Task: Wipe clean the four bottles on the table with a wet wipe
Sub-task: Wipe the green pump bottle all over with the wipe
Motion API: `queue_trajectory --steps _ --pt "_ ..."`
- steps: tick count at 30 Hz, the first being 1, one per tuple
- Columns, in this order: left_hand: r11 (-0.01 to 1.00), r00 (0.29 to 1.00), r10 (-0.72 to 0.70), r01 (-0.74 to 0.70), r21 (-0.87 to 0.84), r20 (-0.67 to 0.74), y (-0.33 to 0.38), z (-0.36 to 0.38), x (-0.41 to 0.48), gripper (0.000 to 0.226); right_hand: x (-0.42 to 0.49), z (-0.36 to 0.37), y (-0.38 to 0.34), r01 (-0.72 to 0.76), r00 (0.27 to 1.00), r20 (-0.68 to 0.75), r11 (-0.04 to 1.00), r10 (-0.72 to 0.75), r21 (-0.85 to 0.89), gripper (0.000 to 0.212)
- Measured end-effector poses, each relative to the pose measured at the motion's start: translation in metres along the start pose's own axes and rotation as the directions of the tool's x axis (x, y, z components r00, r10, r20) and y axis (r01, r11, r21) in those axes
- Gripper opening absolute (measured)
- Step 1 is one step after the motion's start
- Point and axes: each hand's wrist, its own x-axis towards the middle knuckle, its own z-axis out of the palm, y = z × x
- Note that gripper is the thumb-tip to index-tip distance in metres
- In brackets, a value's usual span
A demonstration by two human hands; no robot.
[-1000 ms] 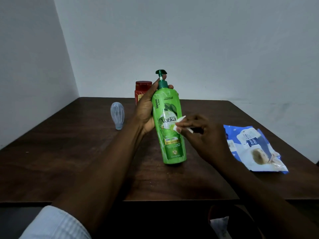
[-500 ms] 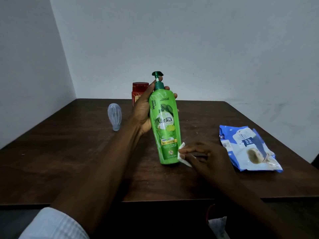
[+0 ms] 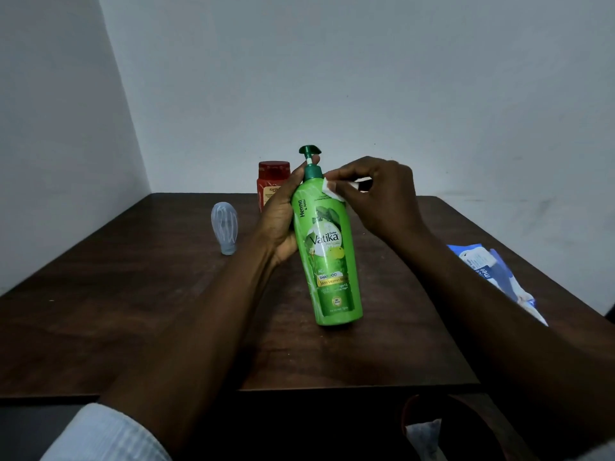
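Observation:
A tall green shampoo pump bottle stands tilted on the dark wooden table, its base on the tabletop. My left hand grips the bottle's upper left side, fingers wrapped behind the neck. My right hand pinches a small white wet wipe and presses it against the bottle's shoulder, just below the dark green pump collar. A red-lidded jar stands behind my left hand, partly hidden. A small pale-blue translucent bottle stands upside down on its cap to the left.
A blue and white wet-wipe pack lies flat near the table's right edge. White walls meet in a corner behind the table. Below the front edge, a dark round bin holds a crumpled white wipe.
My right hand has carried the wipe up from the bottle's base to its shoulder near the pump. The left hand keeps its grip on the bottle.

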Motion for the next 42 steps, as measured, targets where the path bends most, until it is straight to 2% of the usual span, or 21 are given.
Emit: queue_trajectory --steps 2,5,10,13,20,24,34,38,42 --pt "1.0 0.999 -0.013 0.012 -0.026 -0.037 -0.003 -0.002 -0.001 0.052 -0.003 0.003 0.002 0.022 1.0 0.0 0.999 -0.022 -0.038 0.011" --pt "0.996 0.999 -0.001 -0.003 -0.088 -0.05 -0.006 -0.006 0.001 0.034 -0.023 0.001 0.007 0.044 0.999 0.006 0.997 -0.043 -0.062 0.011" --pt "0.985 0.999 -0.008 0.0 -0.173 -0.046 -0.01 -0.004 0.003 0.029 -0.075 -0.01 0.013 0.014 0.998 0.062 0.999 -0.011 -0.05 0.014" --pt "0.985 0.999 -0.032 0.031 -0.172 -0.003 -0.012 -0.003 0.004 0.031 -0.106 -0.018 0.012 -0.003 0.995 0.101 0.999 0.007 -0.044 0.015" --pt "0.98 0.998 -0.041 0.05 -0.194 0.051 -0.01 0.007 0.0 0.023 -0.156 -0.026 0.0 0.082 0.986 0.154 0.993 -0.067 -0.088 0.013" --pt "0.987 0.998 -0.061 0.065 -0.144 0.032 -0.01 0.01 0.001 0.032 -0.169 -0.027 0.0 0.129 0.981 0.162 0.985 -0.109 -0.116 0.015" --pt "0.994 0.997 -0.038 0.045 -0.095 0.074 -0.01 0.02 0.0 0.038 -0.134 -0.022 0.0 0.145 0.984 0.122 0.985 -0.133 -0.093 0.017" --pt "0.993 0.997 -0.04 0.048 -0.104 0.071 -0.008 0.024 -0.001 0.034 -0.099 -0.016 -0.001 0.152 0.987 0.062 0.982 -0.146 -0.112 0.015" --pt "0.989 0.993 -0.071 0.082 -0.122 0.089 -0.003 0.029 -0.004 0.042 -0.06 -0.013 -0.006 0.166 0.985 -0.016 0.976 -0.17 -0.14 0.012"
